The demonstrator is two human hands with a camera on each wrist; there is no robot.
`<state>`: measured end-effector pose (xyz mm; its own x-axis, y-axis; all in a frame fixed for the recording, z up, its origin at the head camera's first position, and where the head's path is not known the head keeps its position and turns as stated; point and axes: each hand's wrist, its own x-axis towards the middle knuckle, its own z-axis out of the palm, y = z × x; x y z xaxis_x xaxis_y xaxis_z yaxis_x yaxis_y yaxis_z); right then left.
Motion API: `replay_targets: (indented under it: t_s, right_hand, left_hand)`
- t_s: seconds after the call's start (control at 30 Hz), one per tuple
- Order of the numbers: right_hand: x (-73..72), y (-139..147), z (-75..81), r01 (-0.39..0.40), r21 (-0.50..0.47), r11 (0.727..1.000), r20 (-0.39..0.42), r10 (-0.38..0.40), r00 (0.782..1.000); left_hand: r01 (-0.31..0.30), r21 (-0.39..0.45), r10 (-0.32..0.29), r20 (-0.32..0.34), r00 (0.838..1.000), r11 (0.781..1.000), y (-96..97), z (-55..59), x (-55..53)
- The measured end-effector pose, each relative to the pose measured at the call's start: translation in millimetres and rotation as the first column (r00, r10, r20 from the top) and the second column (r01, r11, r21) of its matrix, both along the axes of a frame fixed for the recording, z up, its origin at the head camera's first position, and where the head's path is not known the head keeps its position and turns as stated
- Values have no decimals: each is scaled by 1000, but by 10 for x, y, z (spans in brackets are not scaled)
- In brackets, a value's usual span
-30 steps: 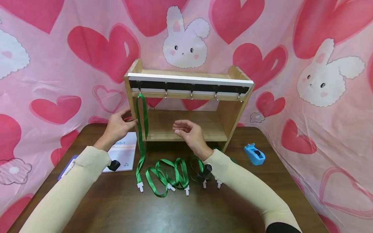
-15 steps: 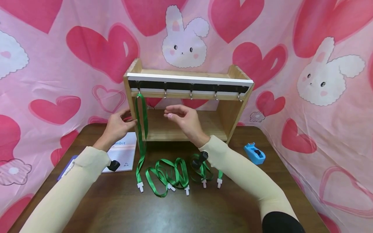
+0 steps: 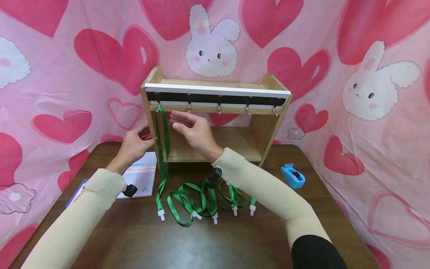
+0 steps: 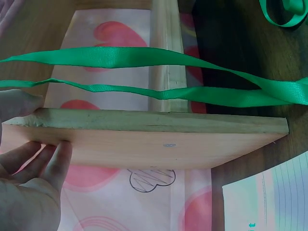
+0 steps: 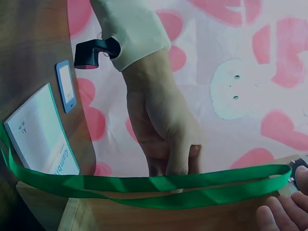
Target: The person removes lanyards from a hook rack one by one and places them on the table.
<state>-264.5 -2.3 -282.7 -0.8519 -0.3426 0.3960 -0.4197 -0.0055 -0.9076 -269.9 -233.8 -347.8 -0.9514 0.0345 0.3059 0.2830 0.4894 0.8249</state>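
A green lanyard [image 3: 159, 149] hangs by its loop from the leftmost hook of the wooden shelf [image 3: 215, 155], its white clip down on the table. My left hand [image 3: 134, 145] grips the shelf's left side panel [image 4: 144, 139], thumb at the front edge and fingers on the outer face. My right hand [image 3: 198, 132] is raised just right of the hanging lanyard, fingers fairly straight and holding nothing. In the right wrist view its fingertips [image 5: 281, 214] appear close to the lanyard's top; whether they touch it cannot be told.
Several more green lanyards [image 3: 193, 201] lie on the dark table, the right ones partly behind my right forearm. Bare hooks [image 3: 219, 108] line the shelf's black strip. A notepad [image 3: 141, 179] lies left, a blue tape dispenser [image 3: 293, 175] right.
My right hand has moved left and up, from before the shelf's middle to beside the hanging lanyard. The left hand stays on the side panel.
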Motion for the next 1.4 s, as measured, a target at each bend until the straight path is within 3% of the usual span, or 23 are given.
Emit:
replay_targets:
  t_s: [0.6,0.8,0.97,1.13,1.4]
  right_hand:
    - [-53,-378,36,155,85,984,12,-156,988]
    - [-41,-487,-16,170,37,985,20,-171,985]
    - [-24,-599,-33,150,-25,988,36,-149,988]
    - [-23,-670,-22,184,-69,980,95,-177,980]
    - [-13,-692,3,178,-155,972,230,-140,963]
  left_hand:
    - [-16,-7,16,5,1000,1000,7,25,-7]
    - [-16,-11,16,14,1000,1000,-2,18,-1]
    - [-19,-17,19,-17,1000,1000,6,24,-7]
    - [-11,-10,11,-37,999,1000,12,42,2]
    - [-21,-10,21,-5,1000,1000,15,42,-2]
